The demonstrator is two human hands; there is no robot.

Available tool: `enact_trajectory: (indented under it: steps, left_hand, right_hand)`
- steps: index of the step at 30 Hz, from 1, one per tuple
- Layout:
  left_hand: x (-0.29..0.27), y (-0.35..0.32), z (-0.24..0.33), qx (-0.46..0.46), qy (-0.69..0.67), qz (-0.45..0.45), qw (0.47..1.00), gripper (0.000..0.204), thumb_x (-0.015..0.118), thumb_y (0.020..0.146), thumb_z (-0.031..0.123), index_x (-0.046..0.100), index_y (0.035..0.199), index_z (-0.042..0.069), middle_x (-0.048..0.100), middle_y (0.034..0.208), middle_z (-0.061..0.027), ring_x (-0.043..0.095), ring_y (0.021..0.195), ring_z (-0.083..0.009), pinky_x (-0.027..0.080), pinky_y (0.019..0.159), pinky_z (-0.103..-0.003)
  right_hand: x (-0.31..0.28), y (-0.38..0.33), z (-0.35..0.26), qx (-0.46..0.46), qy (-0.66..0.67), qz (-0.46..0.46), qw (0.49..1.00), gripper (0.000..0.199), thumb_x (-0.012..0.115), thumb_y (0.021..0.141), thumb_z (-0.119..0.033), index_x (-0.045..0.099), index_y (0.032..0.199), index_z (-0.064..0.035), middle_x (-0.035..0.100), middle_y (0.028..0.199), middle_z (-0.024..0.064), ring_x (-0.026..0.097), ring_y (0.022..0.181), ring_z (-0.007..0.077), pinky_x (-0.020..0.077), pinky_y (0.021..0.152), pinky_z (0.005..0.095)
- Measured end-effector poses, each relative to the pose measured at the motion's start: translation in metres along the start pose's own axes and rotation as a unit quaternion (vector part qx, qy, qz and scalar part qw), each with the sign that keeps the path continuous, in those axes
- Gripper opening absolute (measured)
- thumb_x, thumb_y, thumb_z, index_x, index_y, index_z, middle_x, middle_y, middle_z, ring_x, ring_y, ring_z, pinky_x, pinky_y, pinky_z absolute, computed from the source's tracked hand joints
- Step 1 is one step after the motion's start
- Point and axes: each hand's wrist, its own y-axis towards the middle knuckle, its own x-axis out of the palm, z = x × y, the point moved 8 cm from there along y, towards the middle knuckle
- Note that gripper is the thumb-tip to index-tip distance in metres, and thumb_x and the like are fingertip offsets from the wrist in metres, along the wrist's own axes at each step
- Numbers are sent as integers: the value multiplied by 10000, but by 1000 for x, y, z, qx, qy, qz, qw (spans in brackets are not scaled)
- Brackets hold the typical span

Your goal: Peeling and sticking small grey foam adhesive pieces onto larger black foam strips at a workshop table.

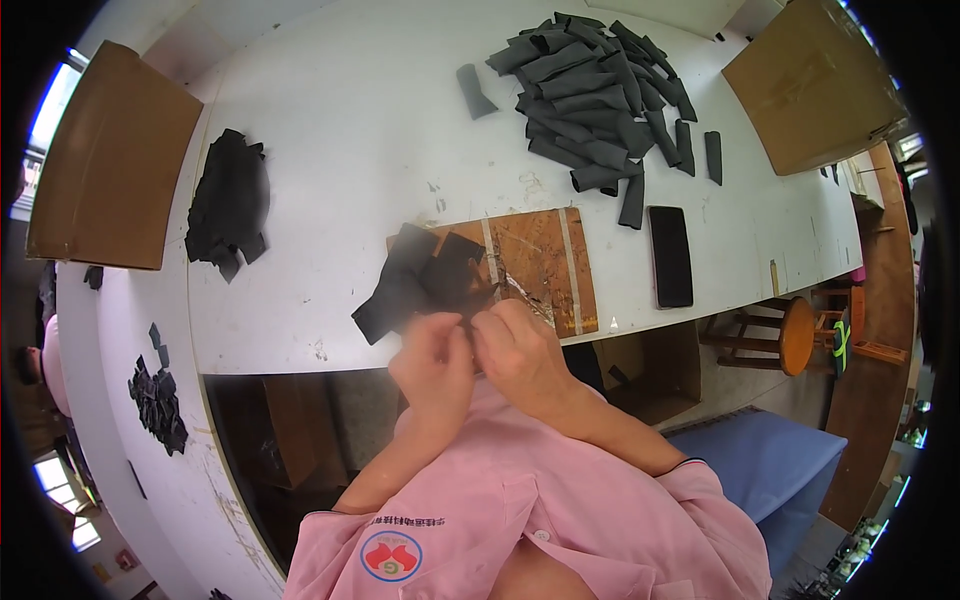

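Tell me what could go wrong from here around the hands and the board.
The loose dark pieces overhang the left side of the wooden board, so a sleeve or wrist might drag some off the white table.
The left hand and right hand work close together, with their fingertips unclear here, so a slip could go unnoticed.
The phone lies near the front edge and might get knocked.

White tabletop (pixel 330 150), scuffed. Far right: heaped dark grey tubes (pixel 590 100), paler tube (pixel 474 92) just left; cardboard box (pixel 815 85) at corner. Left: piled black scraps (pixel 228 200). Near edge: wooden board (pixel 545 260), black pieces (pixel 390 295) extending past its left end; dark phone (pixel 671 257) to its right.
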Motion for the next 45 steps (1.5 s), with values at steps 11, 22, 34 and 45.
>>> enact_trajectory:
  steps: [11,22,34,45]
  left_hand:
    - [24,4,0,-333,-516,-213,760,191,519,732,-78,499,902,8,535,720,-35,330,395,-19,254,353,-156]
    - [-8,15,5,-27,-92,-39,995,344,514,689,-152,466,1008,-31,570,799,-54,427,552,-4,315,461,-129]
    - [3,7,46,-209,-415,-267,844,529,575,679,-79,392,1175,-102,538,695,-65,488,488,-54,360,430,-148]
    - [-11,-7,46,2,-105,2,994,319,495,734,-113,551,1030,-9,547,801,-30,497,617,-61,407,541,-176]
  right_hand:
    - [36,-20,44,359,581,-105,723,80,563,778,-69,535,722,-20,467,638,-16,413,514,91,336,475,205]
    - [48,-16,35,358,624,-108,686,188,513,863,-204,489,738,-65,452,652,-35,408,592,52,331,539,181]
    - [12,-7,11,255,631,-96,726,145,510,866,-135,479,790,-15,493,859,25,458,730,69,400,666,201]
    - [-32,11,-2,54,362,70,928,119,570,798,-87,477,758,-23,539,781,87,494,656,172,410,568,246]
